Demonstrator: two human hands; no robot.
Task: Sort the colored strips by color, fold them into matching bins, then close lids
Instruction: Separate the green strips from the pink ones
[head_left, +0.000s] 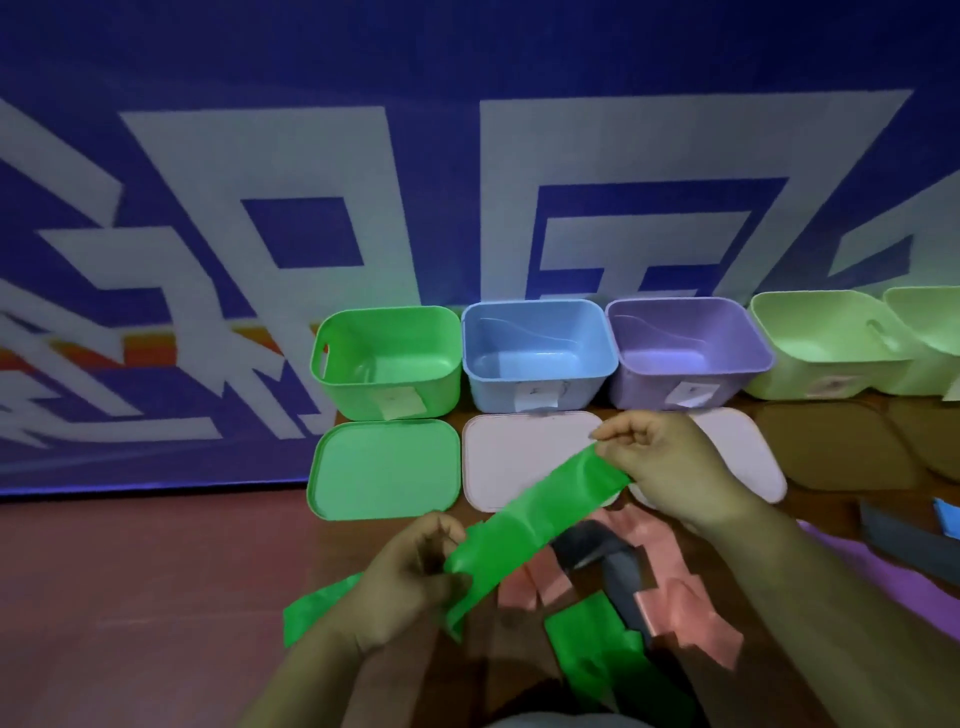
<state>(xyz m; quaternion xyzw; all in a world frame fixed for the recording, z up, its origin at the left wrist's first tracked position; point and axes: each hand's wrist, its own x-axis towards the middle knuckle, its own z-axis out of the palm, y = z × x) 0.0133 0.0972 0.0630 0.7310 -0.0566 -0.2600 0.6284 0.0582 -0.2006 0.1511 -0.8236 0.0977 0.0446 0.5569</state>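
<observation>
— Big blue banner (260, 156) with white lettering behind, and a reddish-brown table (130, 561) in front of it. What's the person at?

— Folding, I'd say, and only at the start of it. A green strip (530, 514) is stretched slantwise in the air, nearer us than the green bin (387, 358) and a little to its right. The left hand (415, 566) has its fingers curled and pinched on the near end. The right hand (670, 467) pinches the far end, fingers bunched round it.

— How does the strip look?

— Thin, glossy and limp. It twists slightly between the two grips, and a tail hangs out past the left hand.

— And next?

— My guess is bring the ends together, double it over, then drop it in the green bin. That one stands open, with its green lid (384, 467) flat just in front of it. The stuff looks slippery, so the fold may spring open.

— The rest?

— An unsorted heap, nearer than the green bin and to its right: pink strips (675, 608), a dark strip (613, 566) and a second green strip (597, 649). The blue bin (535, 353) sits just right of the green bin, with the purple bin (685, 353) beyond it.
</observation>
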